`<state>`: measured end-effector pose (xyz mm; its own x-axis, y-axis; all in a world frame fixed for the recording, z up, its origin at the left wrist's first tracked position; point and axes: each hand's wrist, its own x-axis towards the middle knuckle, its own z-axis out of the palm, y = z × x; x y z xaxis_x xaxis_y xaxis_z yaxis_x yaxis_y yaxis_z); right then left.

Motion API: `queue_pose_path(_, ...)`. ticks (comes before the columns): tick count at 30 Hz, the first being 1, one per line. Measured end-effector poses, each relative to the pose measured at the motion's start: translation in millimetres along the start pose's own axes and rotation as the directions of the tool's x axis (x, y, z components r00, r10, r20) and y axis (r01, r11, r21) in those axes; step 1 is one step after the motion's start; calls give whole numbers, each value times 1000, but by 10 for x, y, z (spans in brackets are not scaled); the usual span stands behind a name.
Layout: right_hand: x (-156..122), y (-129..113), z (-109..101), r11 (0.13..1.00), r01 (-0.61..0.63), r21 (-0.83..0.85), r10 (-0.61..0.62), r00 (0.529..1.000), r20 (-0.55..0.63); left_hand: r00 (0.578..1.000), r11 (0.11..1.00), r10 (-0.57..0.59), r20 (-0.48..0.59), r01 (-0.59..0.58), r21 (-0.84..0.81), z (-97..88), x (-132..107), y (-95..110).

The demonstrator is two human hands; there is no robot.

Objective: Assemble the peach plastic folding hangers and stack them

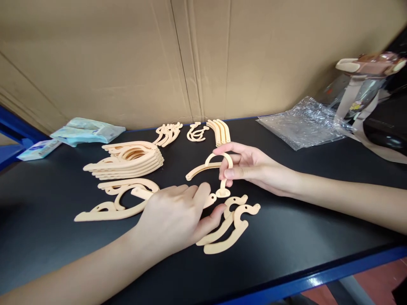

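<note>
My right hand pinches a cream plastic hook with a round foot at its lower end. My left hand is curled, palm down, around a cream hanger piece. One end of that hanger piece shows between thumb and index finger, close to the hook's foot; the rest is largely hidden. Behind the right fingers lies a curved hanger bar. Two hanger arms with curled ends lie just right of my left thumb. Partly covered by the left hand is a folding hanger.
A stack of cream hangers stands at left. Farther back are small curved parts, loose hooks and bars. Tissue packs lie back left, a clear plastic bag and strapped bottle right. Cardboard rises behind.
</note>
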<state>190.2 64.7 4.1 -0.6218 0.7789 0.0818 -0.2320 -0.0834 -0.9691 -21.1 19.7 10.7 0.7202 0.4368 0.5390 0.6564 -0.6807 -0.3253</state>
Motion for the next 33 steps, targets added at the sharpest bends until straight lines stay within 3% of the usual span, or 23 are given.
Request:
queue_pose_path(5,9,27,3,1000,-7,-16,9,997,78,996,995,66,-68,-71,-67,-6,-32,-11)
queue_pose_path(9,3,24,11,981,54,-185,-36,994,101,995,993,99,-21,-101,-56,-21,-59,-3)
queue_pose_path(12,-13,-7,8,909,98,-404,-72,994,79,994,994,106,-2,-106,-3,-25,-59,-11)
queue_pose_path(16,-9,-45,-44,772,161,-615,-96,986,137,991,990,134,-15,-133,49,-54,-56,-21)
queue_pose_path(18,3,-51,-76,777,156,-610,-62,983,172,990,989,138,-10,-137,55,-71,-59,-21)
queue_pose_path(21,16,-48,-107,853,103,-512,19,974,228,991,991,135,2,-135,25,-82,-55,-19)
queue_pose_path(25,17,-44,-119,912,6,-410,98,968,232,993,993,115,-10,-115,-15,-69,-26,-28)
queue_pose_path(33,44,-52,-126,915,19,-402,85,967,239,998,998,51,-39,-52,-44,15,1,-43)
